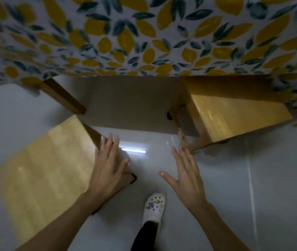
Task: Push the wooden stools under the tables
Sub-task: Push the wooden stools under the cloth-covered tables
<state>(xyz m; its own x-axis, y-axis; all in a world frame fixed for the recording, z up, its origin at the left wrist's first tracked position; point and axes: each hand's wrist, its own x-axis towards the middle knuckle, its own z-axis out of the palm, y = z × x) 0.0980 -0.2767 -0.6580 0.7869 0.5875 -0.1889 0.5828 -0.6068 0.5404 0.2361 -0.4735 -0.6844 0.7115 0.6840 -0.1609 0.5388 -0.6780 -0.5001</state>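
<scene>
Two light wooden stools stand on a pale floor below a table draped in a lemon-print cloth [144, 33]. The left stool [44, 171] stands out in front of the table, blurred. My left hand [108, 165] lies flat with fingers spread on its right edge. The right stool [234, 115] sits partly beneath the hanging cloth, its front leg showing. My right hand [185, 176] hovers open above the floor, fingertips close to that stool's leg, touching nothing that I can make out.
A brown table leg [62, 96] slants down at the left, just beyond the left stool. My foot in a white clog [154, 207] is on the shiny tiled floor [279, 178] between my arms. A lamp's reflection glints between the stools.
</scene>
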